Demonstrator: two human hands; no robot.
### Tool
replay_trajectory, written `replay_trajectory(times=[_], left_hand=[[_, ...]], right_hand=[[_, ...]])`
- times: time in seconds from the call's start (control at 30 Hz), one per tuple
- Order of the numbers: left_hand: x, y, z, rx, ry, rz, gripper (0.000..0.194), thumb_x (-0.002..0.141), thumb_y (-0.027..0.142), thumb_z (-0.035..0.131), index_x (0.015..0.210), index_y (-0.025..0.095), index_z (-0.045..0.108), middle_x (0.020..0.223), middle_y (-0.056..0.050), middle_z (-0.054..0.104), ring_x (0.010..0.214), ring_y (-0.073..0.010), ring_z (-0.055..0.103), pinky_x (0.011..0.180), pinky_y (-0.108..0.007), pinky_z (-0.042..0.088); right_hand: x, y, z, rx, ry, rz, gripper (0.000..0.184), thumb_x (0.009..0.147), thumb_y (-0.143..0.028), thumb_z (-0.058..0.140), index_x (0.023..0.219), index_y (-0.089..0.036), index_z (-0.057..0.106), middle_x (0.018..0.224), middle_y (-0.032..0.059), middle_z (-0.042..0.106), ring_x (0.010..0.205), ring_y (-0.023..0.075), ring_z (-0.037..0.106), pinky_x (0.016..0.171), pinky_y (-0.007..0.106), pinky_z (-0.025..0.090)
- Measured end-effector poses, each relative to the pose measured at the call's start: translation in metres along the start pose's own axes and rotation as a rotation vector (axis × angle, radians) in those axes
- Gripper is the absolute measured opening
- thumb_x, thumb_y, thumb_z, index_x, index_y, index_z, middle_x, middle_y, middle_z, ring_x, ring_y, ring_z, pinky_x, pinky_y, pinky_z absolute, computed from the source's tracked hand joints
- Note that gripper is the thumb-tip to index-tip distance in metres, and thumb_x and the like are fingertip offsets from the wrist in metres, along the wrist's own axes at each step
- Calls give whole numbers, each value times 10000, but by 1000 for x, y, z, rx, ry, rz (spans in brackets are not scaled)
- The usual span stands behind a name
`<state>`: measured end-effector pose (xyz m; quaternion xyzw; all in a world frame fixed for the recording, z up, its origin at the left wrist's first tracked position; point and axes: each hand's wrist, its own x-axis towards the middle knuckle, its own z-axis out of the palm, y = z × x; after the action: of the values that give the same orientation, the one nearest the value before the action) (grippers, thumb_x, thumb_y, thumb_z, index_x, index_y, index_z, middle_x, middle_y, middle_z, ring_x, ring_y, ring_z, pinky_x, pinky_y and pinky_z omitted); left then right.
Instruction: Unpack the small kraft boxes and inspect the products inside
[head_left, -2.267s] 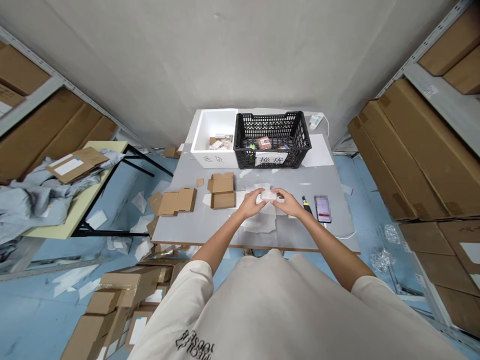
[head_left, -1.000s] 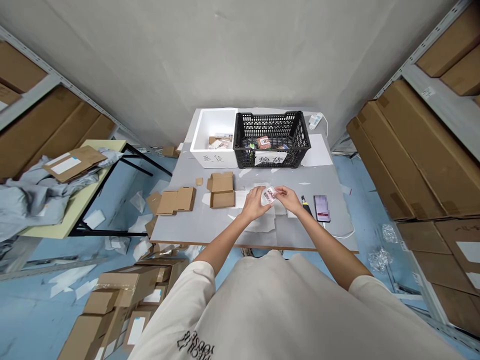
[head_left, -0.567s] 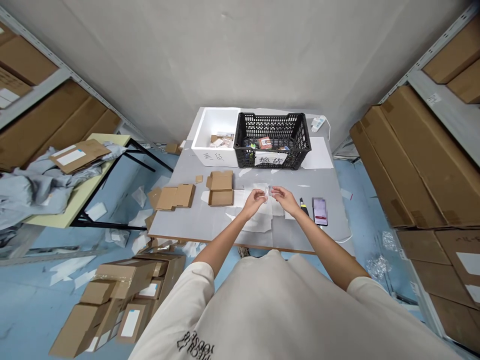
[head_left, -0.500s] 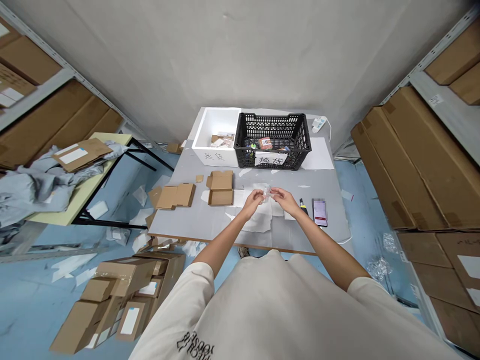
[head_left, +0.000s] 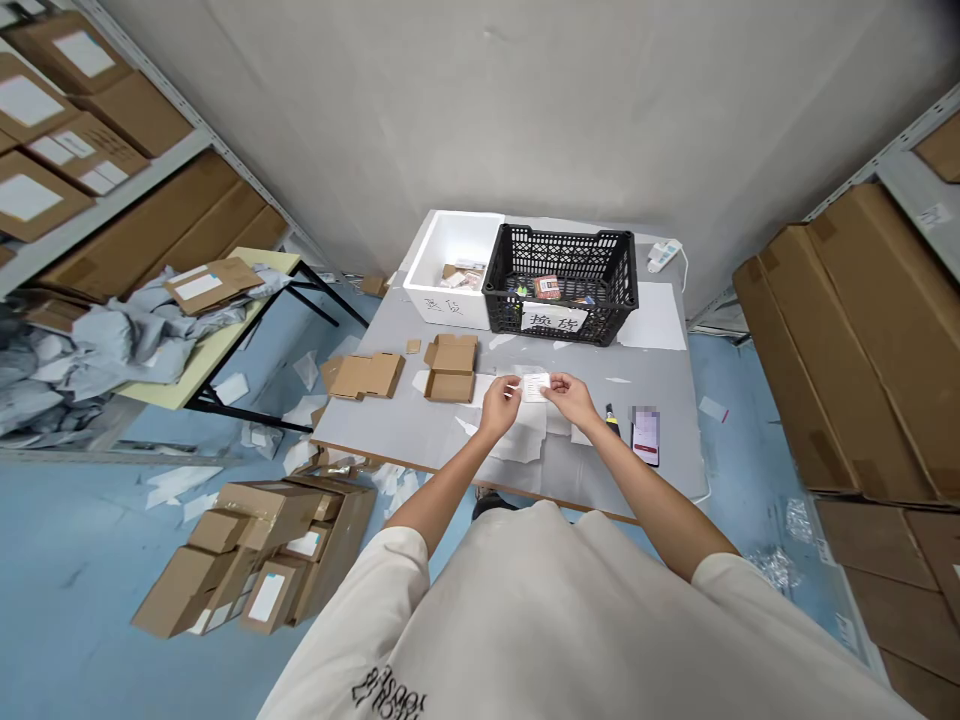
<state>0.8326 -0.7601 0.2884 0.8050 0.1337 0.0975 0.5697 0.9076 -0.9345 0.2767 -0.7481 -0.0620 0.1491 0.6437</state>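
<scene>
A small white slip (head_left: 535,387) with lines of print is held up over the table between my two hands. My right hand (head_left: 571,399) pinches its right edge, thumb on the printed face. At its left edge, the fingers of my left hand (head_left: 500,405) are closed on it. Crumpled white paper (head_left: 521,437) lies on the table beneath my hands. To their left stands an open small cardboard box (head_left: 450,387), with a flattened cardboard piece (head_left: 367,376) beyond it. Right of my right hand lie a black and yellow cutter (head_left: 613,420) and a phone (head_left: 645,436).
At the table's back are a white foam box (head_left: 450,308) and a black plastic crate (head_left: 561,300), both holding small packages. A white device (head_left: 664,255) with a cable lies back right. Stacked cartons (head_left: 255,535) stand on the floor at left; shelves with cartons flank both sides.
A clear, shiny small item showed between my fingers before; now the white printed slip faces me there. My head view has turned slightly left, and both hands stay over the paper.
</scene>
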Motion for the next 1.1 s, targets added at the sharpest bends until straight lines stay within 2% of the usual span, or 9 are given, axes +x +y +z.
replay_trajectory(times=[0.13, 0.2, 0.3, 0.4, 0.47, 0.57, 0.73, 0.9, 1.1], left_hand=[[0, 0, -6, -76, -30, -10, 258, 925, 326, 562, 1118, 205, 683, 1153, -80, 713, 1023, -203, 668, 946, -373, 525], [7, -3, -12, -165, -12, -54, 299, 933, 379, 556, 1139, 205, 685, 1155, -73, 719, 1052, -209, 665, 946, -368, 526], [22, -12, -31, -296, 8, -110, 357, 915, 468, 573, 1087, 185, 707, 1098, -78, 735, 1025, -217, 669, 886, -349, 542], [39, -25, -58, -401, 5, -168, 394, 872, 516, 617, 1042, 176, 717, 1039, -73, 740, 959, -199, 675, 828, -319, 547], [50, -35, -78, -472, -19, -217, 418, 835, 544, 652, 1023, 177, 721, 999, -61, 737, 910, -183, 677, 795, -299, 545], [68, -48, -107, -588, -68, -290, 482, 758, 574, 728, 1022, 170, 730, 930, -53, 732, 846, -177, 675, 763, -291, 537], [101, -62, -149, -656, -104, -327, 515, 756, 554, 751, 1080, 155, 722, 966, -80, 738, 893, -203, 675, 803, -327, 545], [134, -75, -181, -512, -25, -353, 433, 746, 374, 796, 1112, 171, 683, 988, -83, 723, 844, -175, 669, 752, -299, 538], [179, -88, -198, -490, 67, -287, 327, 761, 298, 755, 1051, 154, 709, 917, -73, 713, 774, -135, 642, 751, -283, 523]], right_hand=[[-1, -17, 27, -191, 32, -111, 362, 729, -421, 737, 1022, -219, 668, 975, 43, 700, 730, 166, 596, 744, 339, 542], [0, -26, 43, -258, -12, -204, 314, 776, -395, 701, 1049, -241, 682, 1046, 44, 700, 768, 175, 605, 782, 351, 534], [4, -36, 69, -308, -104, -351, 241, 848, -345, 624, 1056, -261, 712, 1094, 49, 691, 891, 198, 625, 886, 374, 510], [11, -40, 94, -332, -121, -402, 251, 886, -299, 550, 1076, -268, 712, 1085, 50, 691, 985, 209, 623, 945, 389, 481], [19, -40, 110, -346, -60, -367, 252, 873, -316, 559, 1075, -252, 696, 1083, 61, 683, 996, 217, 621, 922, 392, 487], [34, -37, 134, -305, 61, -219, 246, 819, -400, 623, 984, -220, 654, 1027, 71, 679, 946, 222, 633, 852, 384, 508], [62, -40, 178, 15, 33, 55, 351, 715, -479, 711, 876, -225, 530, 708, -18, 628, 690, 178, 646, 648, 307, 508], [96, -53, 214, 182, 137, 119, 447, 634, -466, 780, 937, -202, 582, 700, -27, 636, 641, 145, 620, 663, 302, 517], [144, -64, 243, 125, 158, 120, 434, 655, -440, 744, 986, -172, 659, 761, 5, 678, 678, 144, 626, 651, 278, 511]])
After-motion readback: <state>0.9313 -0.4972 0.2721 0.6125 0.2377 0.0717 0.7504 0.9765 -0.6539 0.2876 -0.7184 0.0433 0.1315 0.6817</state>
